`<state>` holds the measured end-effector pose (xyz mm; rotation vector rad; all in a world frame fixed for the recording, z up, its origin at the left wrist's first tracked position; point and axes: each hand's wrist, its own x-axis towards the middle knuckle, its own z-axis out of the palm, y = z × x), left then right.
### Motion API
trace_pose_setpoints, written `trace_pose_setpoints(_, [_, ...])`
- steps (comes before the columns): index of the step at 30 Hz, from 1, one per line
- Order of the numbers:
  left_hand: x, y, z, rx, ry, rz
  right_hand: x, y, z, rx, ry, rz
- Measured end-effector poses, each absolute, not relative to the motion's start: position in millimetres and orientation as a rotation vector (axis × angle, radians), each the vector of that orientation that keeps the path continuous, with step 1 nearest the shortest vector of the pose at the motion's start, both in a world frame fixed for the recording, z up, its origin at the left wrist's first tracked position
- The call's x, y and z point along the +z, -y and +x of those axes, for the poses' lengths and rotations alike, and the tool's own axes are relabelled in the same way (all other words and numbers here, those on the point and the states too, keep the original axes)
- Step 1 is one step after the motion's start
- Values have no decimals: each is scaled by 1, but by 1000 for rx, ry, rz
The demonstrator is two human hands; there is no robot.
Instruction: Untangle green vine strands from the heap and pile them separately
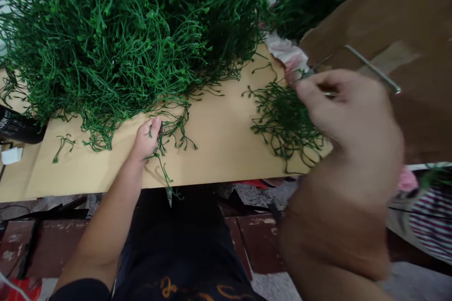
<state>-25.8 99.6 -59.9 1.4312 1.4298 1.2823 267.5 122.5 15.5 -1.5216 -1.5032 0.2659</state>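
Observation:
Green artificial sprigs [169, 134] are gripped in my left hand [148, 138], low over the near part of the tan table [226, 136]. My right hand [348, 108] is raised at the right, blurred, with thumb and forefinger pinched at a thin stem or wire; what exactly sits between the fingertips is too small to tell. Below and left of that hand lies a small heap of green sprigs [282, 122]. A huge pile of the same green sprigs [123, 42] covers the back of the table.
A cardboard sheet [416, 56] stands at the right, with a metal rod [374, 68] before it. Pinkish-white crumpled material [287, 54] lies behind the small heap. A black container [21, 124] is at the left edge. Striped fabric [431, 221] shows at lower right.

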Motion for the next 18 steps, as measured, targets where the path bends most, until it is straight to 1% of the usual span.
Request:
trace_pose_setpoints(2, [-62,-100,-27,1260,-1420,1424,14,-119,282,137,1602,-1780])
trace_pose_setpoints(3, [-62,-100,-28,1249,-1419,1421,13,-114,281,76,1582,-1799])
trace_pose_setpoints(5, [-63,-101,-28,1234,-1420,1402,5,-102,261,18,1550,-1651])
trace_pose_setpoints(7, [-63,-100,-27,1229,-1411,1376,-8,-91,223,127,1622,-1410])
trace_pose_setpoints(8, [-62,-100,-27,1233,-1402,1368,-17,-88,200,281,1709,-1295])
trace_pose_setpoints(10, [-62,-99,-27,1261,-1377,1364,-33,-87,157,703,1888,-1127])
trace_pose_setpoints(11, [-62,-98,-26,1281,-1366,1367,-40,-88,140,813,1914,-1065])
trace_pose_setpoints(14, [-62,-97,-27,1322,-1331,1387,-48,-95,113,1025,1906,-968])
trace_pose_setpoints(18, [-62,-98,-27,1298,-1307,1428,-42,-98,121,1267,1651,-894])
